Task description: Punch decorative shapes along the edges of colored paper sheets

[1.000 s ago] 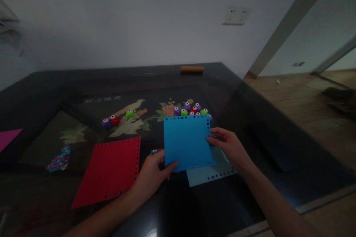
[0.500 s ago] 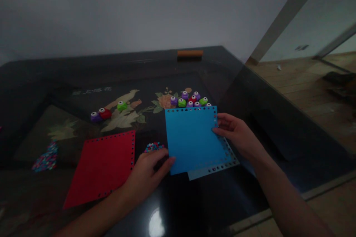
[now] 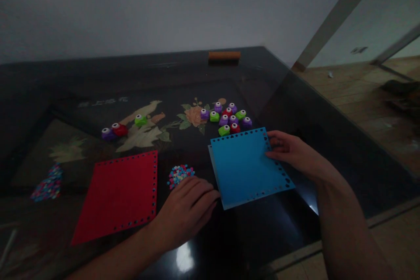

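Note:
My right hand point(image 3: 290, 153) pinches the right edge of a blue paper sheet point(image 3: 246, 166), which has small punched holes along its edges. Under it a paler sheet point(image 3: 214, 164) peeks out along the left side. My left hand point(image 3: 188, 208) is closed, fingers curled downward, at the lower left edge of the blue sheet; its fingertips are partly hidden, and I cannot tell whether they touch the paper. Just beyond it lies a pile of coloured paper confetti point(image 3: 180, 174). A red paper sheet point(image 3: 123, 190) with punched edges lies to the left.
Behind the blue sheet stand several small craft punches point(image 3: 225, 120) in purple, green and red. Three more punches point(image 3: 120, 129) stand at left, above the red sheet. Another confetti pile point(image 3: 49, 186) lies far left. An orange-brown bar point(image 3: 224, 56) rests at the dark table's point(image 3: 147, 72) back edge.
The blue sheet has moved right and now nearly covers the paler sheet. My left hand has come off its left edge and curled its fingers; more of the confetti and punches shows.

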Tool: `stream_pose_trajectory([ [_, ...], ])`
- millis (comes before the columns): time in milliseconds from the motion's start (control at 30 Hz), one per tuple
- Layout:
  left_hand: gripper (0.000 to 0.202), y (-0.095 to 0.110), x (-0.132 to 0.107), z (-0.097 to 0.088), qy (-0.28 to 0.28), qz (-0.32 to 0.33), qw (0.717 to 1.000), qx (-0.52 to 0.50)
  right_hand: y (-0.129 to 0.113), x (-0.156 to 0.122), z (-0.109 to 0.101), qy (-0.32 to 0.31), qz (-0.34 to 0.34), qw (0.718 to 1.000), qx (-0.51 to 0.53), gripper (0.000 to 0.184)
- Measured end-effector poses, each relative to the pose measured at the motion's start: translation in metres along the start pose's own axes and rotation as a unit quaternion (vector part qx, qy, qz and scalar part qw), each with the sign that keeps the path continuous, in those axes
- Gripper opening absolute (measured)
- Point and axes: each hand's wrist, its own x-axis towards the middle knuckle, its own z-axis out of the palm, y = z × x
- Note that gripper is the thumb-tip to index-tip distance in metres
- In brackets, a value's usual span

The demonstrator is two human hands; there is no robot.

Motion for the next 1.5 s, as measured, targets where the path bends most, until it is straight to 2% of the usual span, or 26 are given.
stream_pose_trajectory([
  [400, 0.033, -0.0054, -0.0003, 0.006, -0.057, -0.022, 0.995, 0.074, 0.0016, 0.0026, 0.0034, -0.032, 0.028, 0.999, -0.025, 0.045],
  [733, 0.035, -0.0071, -0.0014, 0.0073, -0.085, -0.03, 0.993, 0.082, -0.006, -0.0003, 0.0064, -0.057, 0.048, 0.995, -0.069, 0.048],
  [1500, 0.034, -0.0067, -0.0012, 0.0068, -0.072, -0.037, 0.994, 0.075, -0.0056, 0.0003, 0.0086, -0.054, 0.04, 0.993, -0.094, 0.052],
])
